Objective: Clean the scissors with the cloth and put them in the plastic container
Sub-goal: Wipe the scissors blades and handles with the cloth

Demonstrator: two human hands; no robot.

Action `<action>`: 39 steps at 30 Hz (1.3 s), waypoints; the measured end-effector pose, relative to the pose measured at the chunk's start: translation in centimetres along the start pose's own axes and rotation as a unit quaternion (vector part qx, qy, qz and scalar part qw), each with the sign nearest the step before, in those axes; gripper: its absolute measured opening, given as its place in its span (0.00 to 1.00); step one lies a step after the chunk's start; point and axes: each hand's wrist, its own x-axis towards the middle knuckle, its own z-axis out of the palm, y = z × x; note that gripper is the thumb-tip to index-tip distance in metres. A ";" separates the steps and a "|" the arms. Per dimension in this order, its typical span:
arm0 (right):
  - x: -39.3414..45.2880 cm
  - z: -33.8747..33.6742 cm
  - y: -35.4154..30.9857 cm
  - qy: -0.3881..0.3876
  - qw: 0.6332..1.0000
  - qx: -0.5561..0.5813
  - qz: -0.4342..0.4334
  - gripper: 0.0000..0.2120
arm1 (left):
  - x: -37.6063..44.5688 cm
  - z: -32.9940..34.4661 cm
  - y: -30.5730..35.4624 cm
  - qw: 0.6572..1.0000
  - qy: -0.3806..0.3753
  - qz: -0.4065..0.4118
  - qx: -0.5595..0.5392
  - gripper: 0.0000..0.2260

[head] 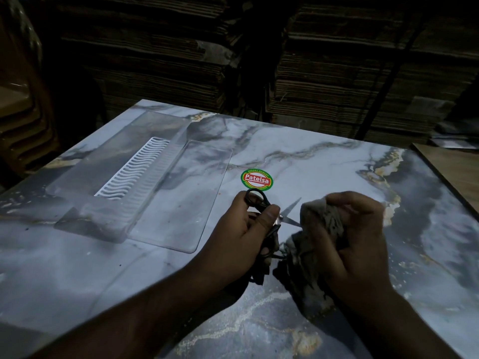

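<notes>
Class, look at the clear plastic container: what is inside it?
Inside the plastic container only a white ridged insert shows; no scissors yet. Through its clear walls the marble table is visible; nothing seems hidden.

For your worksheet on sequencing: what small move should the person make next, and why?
Probably draw the cloth in the right hand along the open blades. The left hand holds the scissors open, and the plastic container holds no scissors yet.
</notes>
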 end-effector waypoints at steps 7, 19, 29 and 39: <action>0.4 0.3 0.6 -0.033 0.984 -0.111 -0.133 0.10 | 0.0 0.0 -0.3 1.000 -0.020 0.008 -0.016 0.05; -0.1 0.7 0.2 -0.045 0.968 -0.163 -0.186 0.10 | -0.2 -0.4 -0.5 0.991 0.006 0.117 0.068 0.04; -0.2 0.9 0.6 -0.051 0.966 -0.160 -0.197 0.10 | -0.5 -0.4 -0.5 0.991 0.010 0.119 0.056 0.04; -0.2 1.2 0.8 -0.044 0.970 -0.149 -0.186 0.08 | -0.5 -0.2 -0.6 0.991 0.014 0.120 0.057 0.05</action>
